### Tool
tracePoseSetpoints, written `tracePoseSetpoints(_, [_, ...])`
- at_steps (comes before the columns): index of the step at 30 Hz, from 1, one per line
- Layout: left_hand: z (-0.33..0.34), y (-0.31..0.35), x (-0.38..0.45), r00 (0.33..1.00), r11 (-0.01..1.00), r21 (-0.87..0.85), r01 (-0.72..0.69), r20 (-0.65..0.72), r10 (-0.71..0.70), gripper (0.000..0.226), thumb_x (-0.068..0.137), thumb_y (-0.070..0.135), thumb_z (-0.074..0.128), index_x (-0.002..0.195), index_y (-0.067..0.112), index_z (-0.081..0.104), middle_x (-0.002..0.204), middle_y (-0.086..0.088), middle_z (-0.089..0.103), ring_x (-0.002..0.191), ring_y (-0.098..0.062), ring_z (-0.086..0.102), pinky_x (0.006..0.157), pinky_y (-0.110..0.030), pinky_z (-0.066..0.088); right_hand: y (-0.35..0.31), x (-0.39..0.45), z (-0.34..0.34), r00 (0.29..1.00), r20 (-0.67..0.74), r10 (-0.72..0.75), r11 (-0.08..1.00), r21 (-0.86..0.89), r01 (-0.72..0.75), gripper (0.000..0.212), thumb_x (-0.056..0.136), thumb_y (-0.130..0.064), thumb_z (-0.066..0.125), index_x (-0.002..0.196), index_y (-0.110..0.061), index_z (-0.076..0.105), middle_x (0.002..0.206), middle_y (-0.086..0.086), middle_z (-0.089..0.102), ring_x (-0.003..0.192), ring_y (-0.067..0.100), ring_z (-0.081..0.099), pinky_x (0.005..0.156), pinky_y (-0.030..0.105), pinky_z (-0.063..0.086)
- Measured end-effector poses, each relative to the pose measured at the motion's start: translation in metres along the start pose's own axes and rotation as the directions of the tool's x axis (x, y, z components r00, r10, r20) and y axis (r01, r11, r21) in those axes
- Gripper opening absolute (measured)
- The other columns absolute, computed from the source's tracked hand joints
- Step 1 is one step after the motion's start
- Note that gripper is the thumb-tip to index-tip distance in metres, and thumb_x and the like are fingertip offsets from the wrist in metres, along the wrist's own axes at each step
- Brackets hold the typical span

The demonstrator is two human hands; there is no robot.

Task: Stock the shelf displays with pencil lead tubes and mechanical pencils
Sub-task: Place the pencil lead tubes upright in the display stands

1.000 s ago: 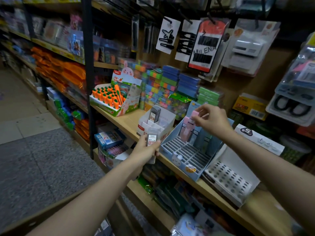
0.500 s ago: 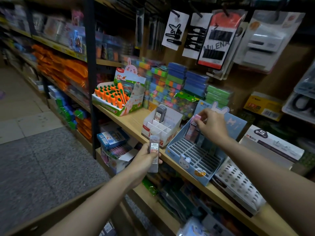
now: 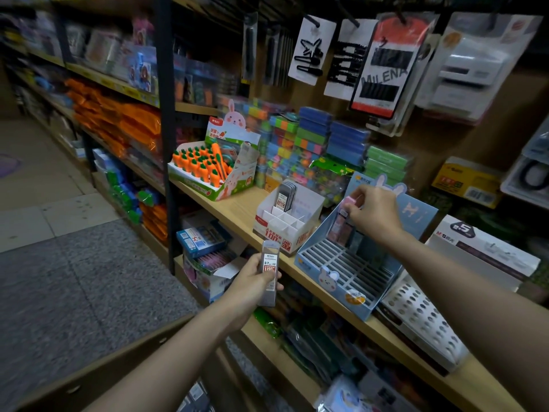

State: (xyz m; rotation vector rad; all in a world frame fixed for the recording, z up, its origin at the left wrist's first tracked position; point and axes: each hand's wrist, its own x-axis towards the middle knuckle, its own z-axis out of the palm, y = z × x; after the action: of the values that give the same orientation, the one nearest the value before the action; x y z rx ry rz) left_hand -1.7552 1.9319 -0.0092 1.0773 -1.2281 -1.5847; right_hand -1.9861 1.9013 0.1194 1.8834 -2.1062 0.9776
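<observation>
L hand (image 3: 251, 285) grips lead tube (image 3: 269, 273); R hand (image 3: 375, 214) pinches, prob., pink-capped pencil (image 3: 344, 214).

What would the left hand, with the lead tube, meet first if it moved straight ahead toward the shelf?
Probably the white lead display box: the left hand and its lead tube point up toward the box's front, though depth is hard to judge.

**What the head view leaves unclear**

The right hand (image 3: 375, 215) covers the top of the pink-capped item (image 3: 350, 202) it pinches; the rest blurs into the blue display box (image 3: 335, 275). The left hand (image 3: 252, 285) hides the pencil lead tubes (image 3: 269, 273) on their left edge. At three o'clock, hanging packs (image 3: 534, 171) are cut off. Shelves at ten o'clock smear.
</observation>
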Motion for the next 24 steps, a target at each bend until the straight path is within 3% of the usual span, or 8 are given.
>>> tracePoseSetpoints(3, [-0.002,0.000,-0.004,1.000,1.000,0.018,0.004,-0.001,-0.004,0.027,0.099,0.011,0.047,0.102,0.038,0.053,0.100,-0.005,0.065,0.083,-0.014,0.067,0.075,-0.034,0.052,0.000,0.001,0.001,0.998,0.061,0.018,1.000,0.005,-0.018,0.026,0.087,-0.018,0.069,0.110,-0.011,0.058,0.093,0.016,0.065,0.088,0.031,0.061,0.079,0.047,0.052])
tracePoseSetpoints(7, [-0.001,0.000,-0.006,1.000,1.000,-0.002,0.007,-0.011,-0.007,0.026,0.100,0.013,0.047,0.105,0.037,0.053,0.102,-0.005,0.065,0.089,-0.018,0.067,0.084,-0.039,0.049,0.001,-0.007,0.011,0.999,0.034,0.013,0.999,0.032,-0.014,0.014,0.088,-0.014,0.069,0.100,-0.010,0.064,0.093,0.011,0.067,0.086,0.025,0.061,0.075,0.041,0.053])
tracePoseSetpoints(10, [0.002,0.000,-0.008,1.000,1.000,-0.015,-0.003,-0.001,0.003,0.027,0.100,0.013,0.047,0.112,0.036,0.052,0.103,-0.004,0.067,0.088,-0.016,0.069,0.077,-0.033,0.052,0.006,-0.013,0.022,0.999,-0.037,0.030,0.999,0.022,-0.030,0.011,0.088,-0.013,0.069,0.097,-0.008,0.068,0.097,0.012,0.067,0.092,0.027,0.060,0.081,0.042,0.051])
tracePoseSetpoints(12, [0.003,0.000,-0.009,1.000,1.000,-0.017,-0.014,0.021,0.015,0.028,0.100,0.012,0.048,0.118,0.032,0.053,0.103,-0.002,0.068,0.086,-0.014,0.071,0.068,-0.028,0.053,0.008,-0.016,0.027,0.995,-0.093,0.018,1.000,0.015,-0.017,0.011,0.089,-0.014,0.069,0.097,-0.007,0.069,0.101,0.012,0.063,0.093,0.026,0.056,0.079,0.035,0.045])
tracePoseSetpoints(15, [0.006,0.000,-0.010,0.998,0.999,-0.026,-0.043,0.044,0.044,0.026,0.099,0.012,0.051,0.119,0.028,0.055,0.100,0.004,0.073,0.088,-0.013,0.072,0.061,-0.025,0.052,0.007,-0.019,0.030,0.995,-0.097,0.023,1.000,0.016,-0.021,0.020,0.092,-0.017,0.066,0.107,-0.006,0.070,0.109,0.011,0.057,0.097,0.024,0.053,0.080,0.029,0.040])
tracePoseSetpoints(20, [0.014,0.007,-0.008,0.990,0.986,-0.089,-0.138,0.027,0.141,0.024,0.097,0.018,0.055,0.120,0.027,0.056,0.100,0.003,0.074,0.090,-0.015,0.071,0.067,-0.028,0.054,0.003,-0.032,0.019,0.990,-0.143,0.001,0.989,0.149,0.020,0.035,0.096,-0.024,0.058,0.129,-0.014,0.059,0.110,0.001,0.054,0.093,0.010,0.054,0.080,0.022,0.043])
tracePoseSetpoints(22, [0.020,0.011,-0.005,0.985,0.979,-0.122,-0.165,0.026,0.169,0.022,0.098,0.020,0.055,0.115,0.032,0.060,0.098,0.001,0.074,0.086,-0.013,0.070,0.070,-0.027,0.055,0.001,-0.039,0.015,0.999,-0.010,0.042,0.935,0.354,-0.036,0.031,0.094,-0.028,0.061,0.124,-0.018,0.061,0.097,-0.005,0.062,0.079,0.003,0.061,0.069,0.017,0.051])
tracePoseSetpoints(24, [0.027,0.017,-0.001,0.981,0.976,-0.123,-0.181,0.050,0.188,0.022,0.098,0.021,0.055,0.107,0.040,0.063,0.096,0.001,0.073,0.082,-0.010,0.068,0.071,-0.026,0.055,-0.005,-0.046,0.017,0.972,0.236,-0.011,0.876,0.470,-0.104,0.031,0.093,-0.031,0.063,0.121,-0.019,0.064,0.096,0.000,0.068,0.083,0.010,0.068,0.072,0.030,0.060])
